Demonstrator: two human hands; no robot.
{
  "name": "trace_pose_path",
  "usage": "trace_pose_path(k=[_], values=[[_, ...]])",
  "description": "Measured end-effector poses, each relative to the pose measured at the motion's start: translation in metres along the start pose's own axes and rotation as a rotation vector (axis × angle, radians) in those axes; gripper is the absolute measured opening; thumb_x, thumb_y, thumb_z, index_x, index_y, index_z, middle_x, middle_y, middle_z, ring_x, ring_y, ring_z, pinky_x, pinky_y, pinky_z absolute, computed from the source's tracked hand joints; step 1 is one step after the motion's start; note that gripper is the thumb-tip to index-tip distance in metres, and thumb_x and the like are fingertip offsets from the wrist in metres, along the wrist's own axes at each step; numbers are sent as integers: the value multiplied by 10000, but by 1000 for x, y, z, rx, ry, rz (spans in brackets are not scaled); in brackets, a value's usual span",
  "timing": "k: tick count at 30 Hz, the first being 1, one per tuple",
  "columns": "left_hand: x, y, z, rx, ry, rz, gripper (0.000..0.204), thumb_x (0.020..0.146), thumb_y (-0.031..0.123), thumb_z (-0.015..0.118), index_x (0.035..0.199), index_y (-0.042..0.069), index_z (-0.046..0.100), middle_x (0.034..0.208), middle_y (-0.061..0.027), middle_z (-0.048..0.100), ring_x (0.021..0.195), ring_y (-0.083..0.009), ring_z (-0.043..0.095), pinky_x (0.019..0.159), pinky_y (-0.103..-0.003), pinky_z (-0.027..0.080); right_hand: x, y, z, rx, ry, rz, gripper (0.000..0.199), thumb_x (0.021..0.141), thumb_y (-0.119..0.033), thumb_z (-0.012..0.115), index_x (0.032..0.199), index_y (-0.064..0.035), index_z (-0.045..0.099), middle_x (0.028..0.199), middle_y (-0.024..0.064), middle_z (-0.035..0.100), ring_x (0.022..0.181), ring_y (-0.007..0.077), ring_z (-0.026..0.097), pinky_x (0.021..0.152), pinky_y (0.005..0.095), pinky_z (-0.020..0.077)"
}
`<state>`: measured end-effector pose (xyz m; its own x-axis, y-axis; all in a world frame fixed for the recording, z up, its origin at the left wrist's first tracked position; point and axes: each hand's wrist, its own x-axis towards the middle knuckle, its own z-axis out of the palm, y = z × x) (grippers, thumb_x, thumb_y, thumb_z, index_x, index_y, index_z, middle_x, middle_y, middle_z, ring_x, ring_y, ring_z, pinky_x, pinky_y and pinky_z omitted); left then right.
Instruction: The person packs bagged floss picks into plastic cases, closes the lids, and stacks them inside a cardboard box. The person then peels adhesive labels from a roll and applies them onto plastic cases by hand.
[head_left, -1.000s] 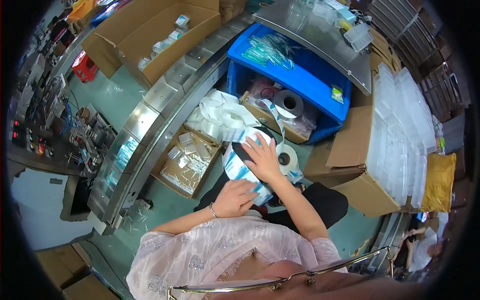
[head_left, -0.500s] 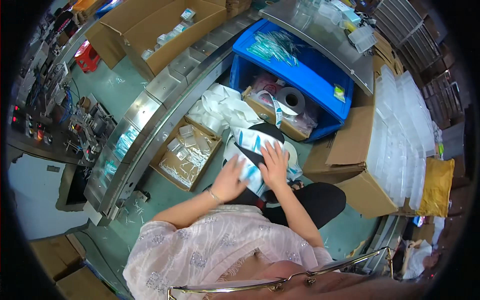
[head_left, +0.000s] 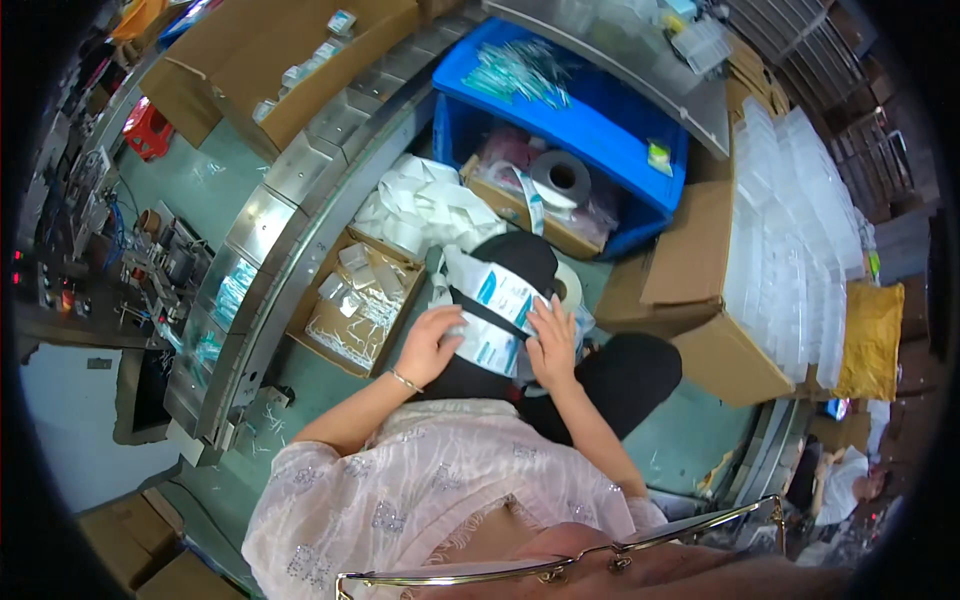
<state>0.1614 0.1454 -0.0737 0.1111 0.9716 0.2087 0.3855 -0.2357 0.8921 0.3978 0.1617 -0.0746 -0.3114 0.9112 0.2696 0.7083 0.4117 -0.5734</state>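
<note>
Two lengths of white and blue printed label strip lie across my dark-trousered thigh, an upper strip (head_left: 497,287) and a lower strip (head_left: 488,345), a dark gap between them. My left hand (head_left: 430,345) is closed at the left end of the lower strip, thumb and fingers against its edge. Stretched over the right ends, my right hand (head_left: 553,342) has its fingers apart and resting on the strips. Whether the two lengths join under that hand is hidden. Just beyond my knee, a pale roll (head_left: 568,287) shows in part.
Left of my legs, a shallow carton (head_left: 385,345) holds clear small boxes and white sticks. Crumpled white strip (head_left: 425,205) lies behind it. Farther back stands a blue bin (head_left: 640,150) with a grey-white roll (head_left: 561,178) inside. Clear plastic trays (head_left: 785,250) fill a carton at right. A metal conveyor (head_left: 290,250) curves along the left.
My hands have moved apart, and the left one has drawn back to the strip's left end. The strips now lie flatter on my thigh. The view has shifted slightly.
</note>
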Motion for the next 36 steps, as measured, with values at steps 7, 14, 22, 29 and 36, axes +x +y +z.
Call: trace_pose_path(k=[7, 14, 22, 29, 36], values=[[43, -13, 10, -73, 6, -114, 540, 677, 28, 636, 1180, 13, 439, 1208, -182, 426, 1124, -309, 432, 949, -372, 356, 8, -9, -11, -75, 66, 48, 364, 751, -200, 568, 1090, -76, 527, 1255, 149, 418, 1176, 372, 363, 931, 567, 238], [37, 10, 14, 327, -295, 142, 637, 743, 184, 595, 1289, -14, 335, 1360, -276, 228, 1255, -433, 228, 1033, -438, 202, 29, -5, -68, -113, 154, -72, 458, 702, -203, 624, 1127, -82, 505, 1215, 171, 414, 1170, 371, 367, 907, 520, 309], [60, -5, 15, 4, -470, 124, 681, 707, 159, 551, 1299, -46, 286, 1405, -251, 153, 1296, -391, 174, 1053, -394, 149, 69, 180, -312, -683, 824, 276, 471, 650, -159, 671, 1086, -59, 522, 1170, 193, 463, 1090, 377, 426, 933, 446, 339], [81, -17, 10, -47, -520, 15, 727, 767, 227, 522, 1356, -27, 180, 1429, -211, 118, 1332, -319, 92, 1072, -370, 63, -63, 334, -434, -512, 456, 923, 873, 633, -441, 718, 1272, 36, 362, 1221, 221, 461, 1126, 325, 445, 959, 393, 350], [98, -35, 23, -31, -682, 144, 793, 771, 267, 539, 1399, 88, 91, 1440, -211, -3, 1333, -322, 73, 1063, -373, 101, -91, 430, -463, -864, 402, 992, 672, 600, -114, 648, 1221, 15, 427, 1151, 227, 501, 1105, 333, 466, 979, 375, 345]])
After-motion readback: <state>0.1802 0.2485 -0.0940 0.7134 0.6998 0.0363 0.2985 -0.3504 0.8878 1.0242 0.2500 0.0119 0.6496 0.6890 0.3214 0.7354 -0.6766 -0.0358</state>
